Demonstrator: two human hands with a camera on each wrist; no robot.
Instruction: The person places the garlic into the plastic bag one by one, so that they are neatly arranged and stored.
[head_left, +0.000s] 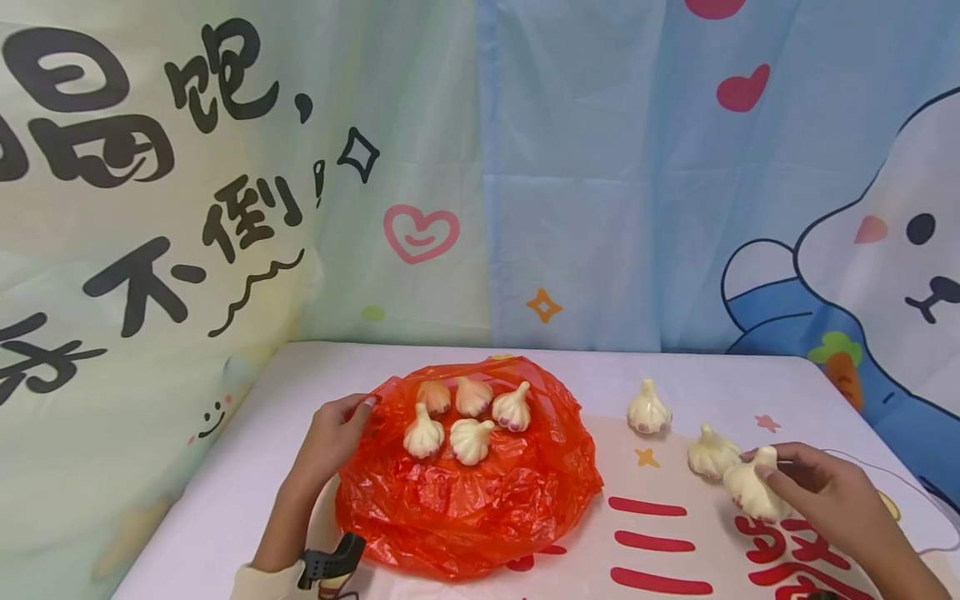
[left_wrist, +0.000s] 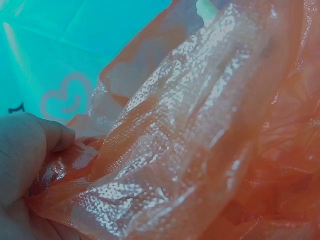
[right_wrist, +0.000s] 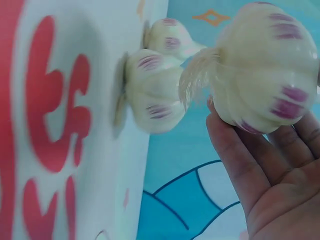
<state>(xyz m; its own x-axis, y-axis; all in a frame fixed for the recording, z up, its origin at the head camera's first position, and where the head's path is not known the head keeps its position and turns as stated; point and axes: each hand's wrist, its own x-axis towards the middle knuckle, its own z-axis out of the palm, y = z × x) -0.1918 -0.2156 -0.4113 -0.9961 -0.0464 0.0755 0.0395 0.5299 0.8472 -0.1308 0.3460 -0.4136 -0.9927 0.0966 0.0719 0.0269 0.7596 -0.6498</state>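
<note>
While the left hand (head_left: pixel 336 432) pinches a red plastic bag (head_left: pixel 465 508), the right hand (head_left: pixel 834 493) holds a garlic bulb (head_left: pixel 753 488).

Curtain (head_left: pixel 322 225): “饱”, “不倒!”; tablecloth (head_left: pixel 648 562) unclear

Bkgd's a printed cloth backdrop (head_left: pixel 577 167), pale green/yellow on L w/ black Chinese chars (head_left: pixel 135 296) & a pink heart outline (head_left: pixel 420 241), lt blue on R w/ red hearts (head_left: pixel 742 89) & a white cartoon animal (head_left: pixel 870 196) in blue. Tabletop (head_left: pixel 727 379) in front has a whitish cover w/ red printing (head_left: pixel 654 542). Light's soft & fairly even.
</note>
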